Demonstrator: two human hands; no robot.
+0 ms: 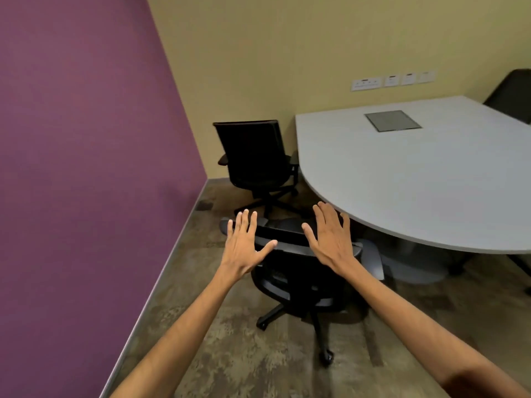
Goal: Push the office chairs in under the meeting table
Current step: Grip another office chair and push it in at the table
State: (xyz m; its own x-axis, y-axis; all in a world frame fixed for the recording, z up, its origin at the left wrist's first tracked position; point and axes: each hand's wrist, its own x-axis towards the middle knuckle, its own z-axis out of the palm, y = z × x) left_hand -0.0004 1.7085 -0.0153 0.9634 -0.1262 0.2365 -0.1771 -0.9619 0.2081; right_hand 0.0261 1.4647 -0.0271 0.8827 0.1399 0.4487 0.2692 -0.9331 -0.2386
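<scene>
Head cam: your left hand (242,248) and right hand (333,239) are both spread flat, fingers apart, gripping nothing, over the near chair (298,271)'s backrest by the worktop (416,173)'s curved edge. The second chair (254,156) sits near the corner, just beside the worktop.

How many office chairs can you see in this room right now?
3. One black mesh office chair sits under both hands by the grey table's curved end, another black chair stands near the corner, a third shows partly behind the table. Others may be hidden.
</scene>
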